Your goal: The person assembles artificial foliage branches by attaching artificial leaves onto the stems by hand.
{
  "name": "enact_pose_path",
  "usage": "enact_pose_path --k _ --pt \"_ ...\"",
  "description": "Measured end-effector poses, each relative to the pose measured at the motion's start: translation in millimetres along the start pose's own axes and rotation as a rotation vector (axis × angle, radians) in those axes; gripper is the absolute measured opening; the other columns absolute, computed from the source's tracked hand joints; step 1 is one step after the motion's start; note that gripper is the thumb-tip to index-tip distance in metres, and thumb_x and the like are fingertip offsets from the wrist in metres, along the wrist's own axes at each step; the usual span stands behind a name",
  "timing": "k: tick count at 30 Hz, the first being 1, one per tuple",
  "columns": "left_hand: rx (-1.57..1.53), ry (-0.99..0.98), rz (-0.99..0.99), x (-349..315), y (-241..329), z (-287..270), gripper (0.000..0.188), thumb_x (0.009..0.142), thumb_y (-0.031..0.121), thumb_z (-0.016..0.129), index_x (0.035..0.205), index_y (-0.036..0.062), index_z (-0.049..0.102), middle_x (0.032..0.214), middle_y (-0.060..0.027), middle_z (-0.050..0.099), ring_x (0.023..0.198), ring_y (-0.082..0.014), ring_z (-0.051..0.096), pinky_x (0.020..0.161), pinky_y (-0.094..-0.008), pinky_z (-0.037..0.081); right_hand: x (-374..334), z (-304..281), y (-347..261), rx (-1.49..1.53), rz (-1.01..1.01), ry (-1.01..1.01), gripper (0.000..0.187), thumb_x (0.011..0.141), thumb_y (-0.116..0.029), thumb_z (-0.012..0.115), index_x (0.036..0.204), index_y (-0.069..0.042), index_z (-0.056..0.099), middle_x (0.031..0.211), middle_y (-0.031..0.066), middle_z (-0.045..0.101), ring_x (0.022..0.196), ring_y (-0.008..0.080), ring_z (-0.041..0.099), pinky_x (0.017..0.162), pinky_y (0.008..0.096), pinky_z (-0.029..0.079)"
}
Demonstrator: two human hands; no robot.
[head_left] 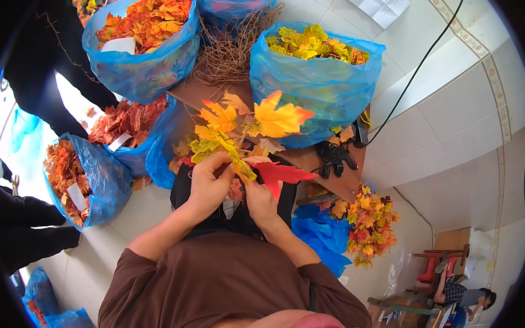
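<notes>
In front of my lap I hold an artificial maple leaf spray (276, 116) with orange, yellow-green and red leaves. My left hand (209, 184) is closed in a pinch at a yellow-green leaf (221, 143) near the spray's middle. Right beside it, the fingers of my right hand (260, 194) are closed on the spray's lower part, next to a red leaf (281, 175). The stems between the fingertips are mostly hidden. Behind the spray is a brown board (183, 93) with loose leaves on it.
Blue bags of artificial leaves stand at the back right (312, 101), back left (140, 71) and left (106, 183). Between them lies a bundle of brown twigs (226, 54). A black cable (406, 82) runs down the right. Leaf bunches (368, 221) hang at right. People's legs (23, 212) are at left.
</notes>
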State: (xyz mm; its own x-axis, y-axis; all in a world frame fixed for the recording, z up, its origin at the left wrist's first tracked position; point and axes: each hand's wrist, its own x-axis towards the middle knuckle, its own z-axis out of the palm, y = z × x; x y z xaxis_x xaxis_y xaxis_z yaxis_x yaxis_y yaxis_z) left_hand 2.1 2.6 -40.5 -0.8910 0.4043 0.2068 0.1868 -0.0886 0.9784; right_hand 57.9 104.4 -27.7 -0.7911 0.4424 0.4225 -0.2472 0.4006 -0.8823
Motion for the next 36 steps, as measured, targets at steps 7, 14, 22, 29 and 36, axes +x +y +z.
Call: enact_pose_path --k 7,14,22,29,36 --pt "-0.089 0.037 0.017 1.3 8.0 8.2 0.01 0.079 -0.002 0.051 0.088 -0.002 0.055 0.075 -0.001 0.053 0.061 -0.0033 0.048 0.054 -0.0187 0.039 5.4 -0.7 -2.6 -0.085 -0.076 0.043 0.008 0.082 -0.001 0.055 0.088 0.003 0.056 0.081 0.0058 0.059 0.074 0.0095 0.055 0.069 0.0234 0.044" --pt "-0.261 -0.097 -0.106 -3.0 8.5 2.5 0.027 0.08 -0.002 0.052 0.105 -0.001 0.044 0.081 -0.0011 0.053 0.063 -0.0028 0.05 0.054 -0.0162 0.04 4.7 4.6 0.0 0.21 0.062 0.101 0.009 0.081 -0.005 0.058 0.085 0.002 0.059 0.076 0.0043 0.061 0.068 0.0106 0.057 0.063 0.0241 0.044" --pt "-0.467 -0.144 -0.264 -8.8 8.3 -7.8 0.026 0.081 0.0 0.053 0.105 0.0009 0.045 0.078 -0.0013 0.054 0.067 -0.0059 0.052 0.059 -0.0182 0.042 -0.4 1.8 5.4 0.25 0.312 0.022 0.011 0.081 -0.004 0.058 0.091 0.0 0.057 0.084 0.0031 0.057 0.075 0.0076 0.053 0.066 0.0217 0.042" --pt "-0.472 -0.231 -0.386 -10.6 16.0 -16.2 0.011 0.082 0.006 0.056 0.09 -0.0006 0.054 0.068 -0.0017 0.056 0.058 -0.0063 0.051 0.056 -0.0189 0.042 0.5 2.3 2.5 0.353 0.37 0.012 0.013 0.081 -0.004 0.058 0.092 0.0 0.057 0.084 0.0021 0.057 0.073 0.0066 0.052 0.064 0.0211 0.042" --pt "-0.478 -0.199 -0.363 -13.4 12.5 -24.0 0.012 0.082 0.009 0.058 0.089 -0.0009 0.057 0.068 -0.0013 0.056 0.058 -0.0062 0.052 0.055 -0.019 0.042 0.1 8.7 9.6 0.242 0.231 0.003 0.013 0.081 -0.003 0.058 0.093 0.001 0.057 0.083 0.0023 0.057 0.074 0.0071 0.052 0.066 0.0209 0.042"
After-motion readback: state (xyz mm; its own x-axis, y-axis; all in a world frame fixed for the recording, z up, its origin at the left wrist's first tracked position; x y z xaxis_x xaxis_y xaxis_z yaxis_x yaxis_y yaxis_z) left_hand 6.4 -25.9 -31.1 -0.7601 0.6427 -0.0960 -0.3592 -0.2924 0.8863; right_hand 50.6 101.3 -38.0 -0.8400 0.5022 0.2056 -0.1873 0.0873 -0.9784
